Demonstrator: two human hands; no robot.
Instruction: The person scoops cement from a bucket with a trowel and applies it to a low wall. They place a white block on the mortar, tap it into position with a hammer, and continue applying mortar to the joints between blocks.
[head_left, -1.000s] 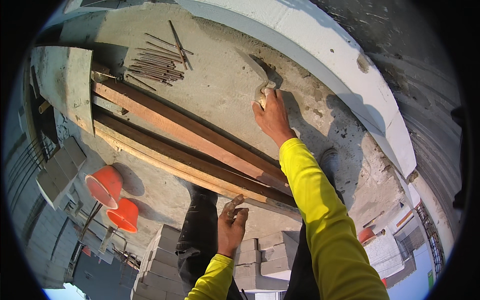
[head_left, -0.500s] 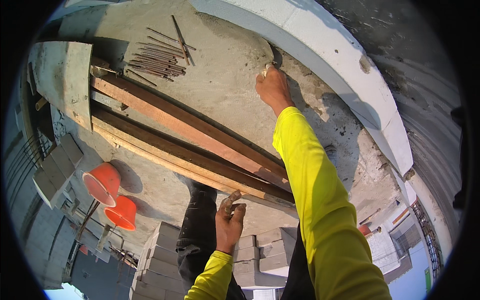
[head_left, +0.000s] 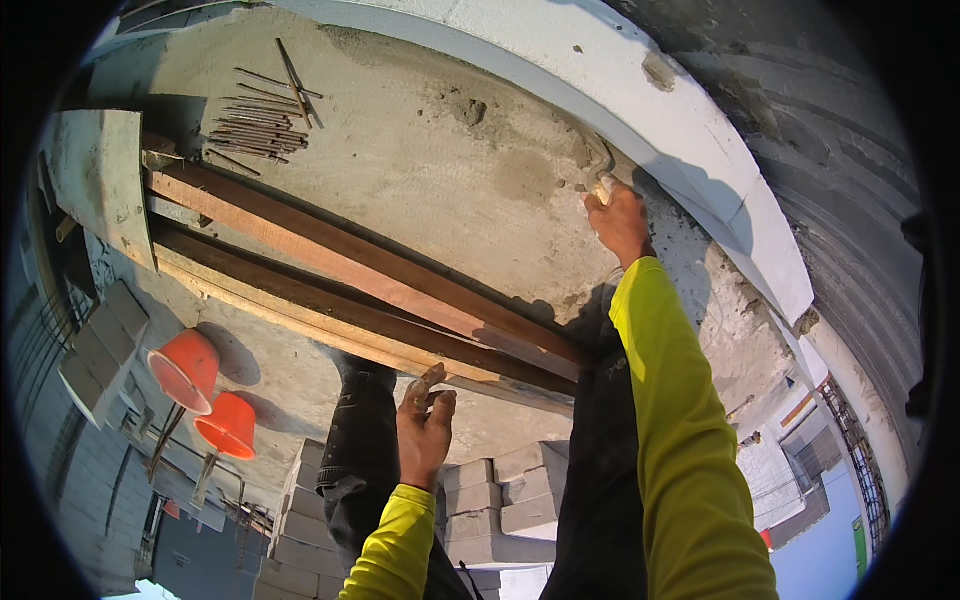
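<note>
Since the earlier frame, the right hand point(head_left: 620, 222) has passed from upper centre to the right of centre, nearer the white wall point(head_left: 600, 60); the whole view has shifted too, so that the steel rods point(head_left: 258, 135) and orange buckets point(head_left: 183, 365) sit farther left. The right hand is closed round the handle of a trowel point(head_left: 602, 188), right of centre in the upper half of the frame; its curved neck points up toward the foot of the wall, while the blade cannot be made out clearly. The left hand point(head_left: 425, 432), below centre, is loosely curled with nothing seen in it, near the lower edge of the wooden beams point(head_left: 340, 268) — whether a fingertip touches them cannot be told. The two hands are well apart.

State of the work: the broad floor point(head_left: 400, 170) at upper centre looks fairly even, as if this part were largely done. A darker patch point(head_left: 525, 175) and a small crumbly lump point(head_left: 470, 110) lie in view there — both covered or unclear in the earlier frame. The strip beside the wall, around the trowel, appears rougher and probably unfinished; how much remains cannot be judged from this view.
</note>
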